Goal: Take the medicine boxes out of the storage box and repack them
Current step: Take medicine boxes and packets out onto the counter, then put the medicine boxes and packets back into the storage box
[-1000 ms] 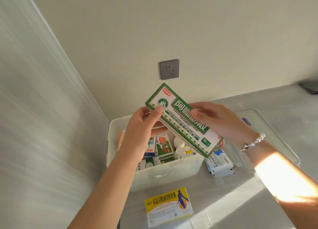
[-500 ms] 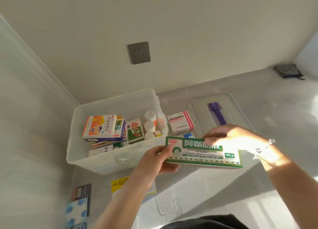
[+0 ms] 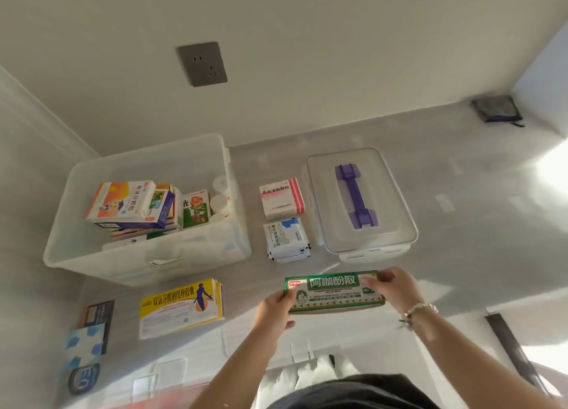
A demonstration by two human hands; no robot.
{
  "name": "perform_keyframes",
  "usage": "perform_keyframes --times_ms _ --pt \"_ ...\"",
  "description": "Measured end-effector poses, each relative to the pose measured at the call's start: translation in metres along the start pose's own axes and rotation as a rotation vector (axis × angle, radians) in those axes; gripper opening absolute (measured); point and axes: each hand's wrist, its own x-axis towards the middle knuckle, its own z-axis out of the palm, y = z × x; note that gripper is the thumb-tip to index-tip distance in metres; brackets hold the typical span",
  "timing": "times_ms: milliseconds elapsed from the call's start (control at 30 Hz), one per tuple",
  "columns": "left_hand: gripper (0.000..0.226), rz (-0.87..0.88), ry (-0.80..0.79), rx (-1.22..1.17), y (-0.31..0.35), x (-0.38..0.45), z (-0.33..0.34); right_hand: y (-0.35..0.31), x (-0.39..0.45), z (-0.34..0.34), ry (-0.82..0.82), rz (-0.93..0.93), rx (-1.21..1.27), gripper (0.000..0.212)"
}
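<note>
Green medicine box (image 3: 335, 291) is gripped at both ends by left hand (image 3: 275, 311) and right hand (image 3: 395, 288).
It is best lowered flat, clear of the sachets (image 3: 287, 239), just right of the storage box (image 3: 147, 264).

Hard daylight is streaming in from the right of the translucent storage box (image 3: 147, 212), blowing out a white patch at the frame's right edge and glaring on the right hand (image 3: 396, 288). Left of the box the surface is sitting dimmer, and wide-angle bending and soft blur are smearing the borders below it.
</note>
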Motion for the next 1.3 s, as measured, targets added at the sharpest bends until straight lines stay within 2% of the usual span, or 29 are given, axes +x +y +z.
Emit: perform_keyframes --times_ms 100,267,467,633,733,900,1100,1300 --pt "0.018 0.085 0.156 0.143 -0.005 0.004 0.006 0.002 0.004 0.011 0.039 -0.010 0.019 0.038" --pt "0.036 0.096 0.304 0.232 -0.015 0.011 0.011 0.001 0.011 0.020 0.065 -0.030 0.007 0.043" --pt "0.027 0.118 0.358 0.245 -0.022 0.020 0.014 0.000 0.012 0.021 0.055 -0.054 0.042 0.050" --pt "0.031 0.127 0.397 0.233 -0.023 0.020 0.014 0.000 0.012 0.022 0.071 -0.071 0.018 0.050" --pt "0.041 0.123 0.413 0.209 -0.021 0.017 0.014 -0.001 0.009 0.024 0.100 -0.106 -0.024 0.052" --pt "0.041 0.233 0.456 0.166 -0.012 0.011 0.010 -0.017 0.000 0.027 0.182 -0.244 -0.015 0.048" --pt "0.031 0.397 0.526 0.092 -0.002 -0.013 -0.012 -0.049 -0.021 0.042 0.025 -0.415 0.113 0.039" --pt "0.020 0.414 0.680 0.028 -0.013 -0.029 -0.051 -0.078 -0.037 0.080 -0.119 -0.492 0.080 0.031"
